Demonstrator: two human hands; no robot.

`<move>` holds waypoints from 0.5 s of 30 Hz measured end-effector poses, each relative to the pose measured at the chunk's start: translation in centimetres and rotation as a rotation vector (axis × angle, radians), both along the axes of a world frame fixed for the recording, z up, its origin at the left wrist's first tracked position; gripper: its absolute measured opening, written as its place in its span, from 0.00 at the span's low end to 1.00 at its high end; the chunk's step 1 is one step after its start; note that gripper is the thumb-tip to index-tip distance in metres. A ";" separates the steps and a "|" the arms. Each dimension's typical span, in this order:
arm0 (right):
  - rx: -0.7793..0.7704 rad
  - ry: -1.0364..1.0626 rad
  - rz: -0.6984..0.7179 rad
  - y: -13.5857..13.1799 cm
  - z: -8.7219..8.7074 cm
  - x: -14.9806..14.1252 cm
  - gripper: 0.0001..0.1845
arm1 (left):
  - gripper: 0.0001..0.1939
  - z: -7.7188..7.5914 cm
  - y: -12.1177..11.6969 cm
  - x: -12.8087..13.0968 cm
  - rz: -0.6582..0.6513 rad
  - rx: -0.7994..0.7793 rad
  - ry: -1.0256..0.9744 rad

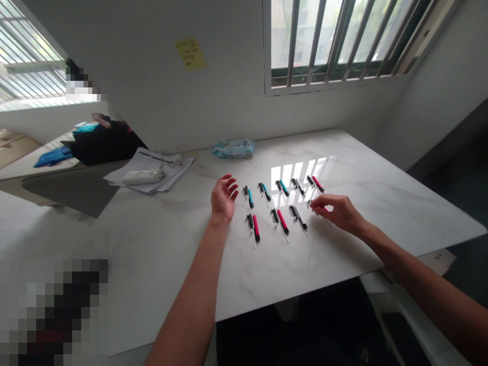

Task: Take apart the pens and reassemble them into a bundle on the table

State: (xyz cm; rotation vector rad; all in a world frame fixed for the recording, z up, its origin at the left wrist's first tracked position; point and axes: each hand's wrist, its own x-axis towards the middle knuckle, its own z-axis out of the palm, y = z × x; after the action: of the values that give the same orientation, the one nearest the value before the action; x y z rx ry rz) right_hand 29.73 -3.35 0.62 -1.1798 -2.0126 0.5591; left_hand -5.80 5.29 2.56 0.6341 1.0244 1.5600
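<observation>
Two rows of pens taken apart lie on the white marbled table [183, 244]. Each set has a black cap, a barrel and a thin white refill. Barrels are turquoise, like this turquoise barrel [250, 197], pink, like this pink barrel [256, 227], or dark, like this dark barrel [301, 217]. My left hand [223, 201] rests at the left end of the back row, palm up, fingers loosely curled and apart, holding nothing. My right hand [339, 211] pinches at the right end of the front row. A pink part shows beneath it; what the fingertips grip is mostly hidden.
A pack of wipes [233, 149] lies against the wall. Papers [168, 175] with a white device [143, 176] on top lie at the back left. A barred window [343, 40] is above, and a yellow note [191, 53] sticks to the wall. Another person [102, 137] appears at far left.
</observation>
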 end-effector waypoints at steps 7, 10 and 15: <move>0.041 0.006 -0.041 -0.2 -1.1 0.3 0.08 | 0.15 0.1 0.0 0.1 0.006 -0.008 -0.012; 0.081 -0.050 -0.024 -0.4 -1.0 0.1 0.09 | 0.16 0.1 0.0 0.0 0.000 -0.006 0.001; 0.097 -0.160 0.029 -0.5 -0.9 -0.8 0.08 | 0.16 0.0 0.0 0.0 -0.007 -0.003 0.016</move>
State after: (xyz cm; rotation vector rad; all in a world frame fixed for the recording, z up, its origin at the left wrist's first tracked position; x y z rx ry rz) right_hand 28.97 -3.85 -0.26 -1.1700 -2.1696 0.3867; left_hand -5.82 5.33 2.60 0.6483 1.0347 1.5490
